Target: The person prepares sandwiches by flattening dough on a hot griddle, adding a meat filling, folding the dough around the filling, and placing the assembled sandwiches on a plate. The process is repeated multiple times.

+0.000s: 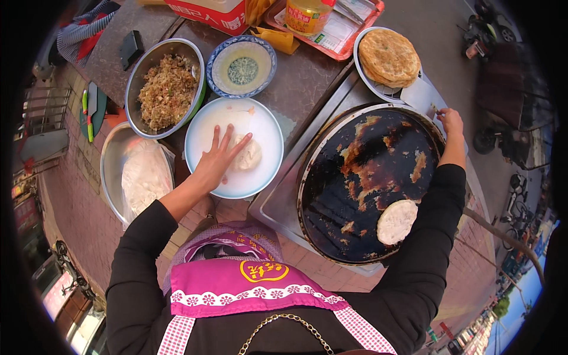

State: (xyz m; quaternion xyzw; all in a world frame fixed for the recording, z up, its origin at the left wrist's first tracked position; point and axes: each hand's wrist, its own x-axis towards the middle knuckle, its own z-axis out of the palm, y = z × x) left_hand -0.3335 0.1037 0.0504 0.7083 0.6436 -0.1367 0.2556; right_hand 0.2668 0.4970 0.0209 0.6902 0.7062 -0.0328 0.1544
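With its fingers spread, my left hand (217,162) rests on a white plate (204,126) and the edge of a round dough piece (248,155). My right hand (451,120) is at the far right rim of the griddle, its fingers closed around the handle end of a metal spatula (419,95); the grip is partly hidden. The round black griddle (328,195) bears browned residue and one pale flatbread (397,222) near its lower right. Cooked flatbreads (389,57) lie stacked on a rack in a bowl (361,73) beyond it.
A bowl of chopped filling (168,91) and a patterned bowl (242,66) stand behind the plate. A metal bowl (111,177) at left holds bagged dough (146,177). Farther back are a red tray (341,53) with a bottle (306,17), and a red and white box (213,15).
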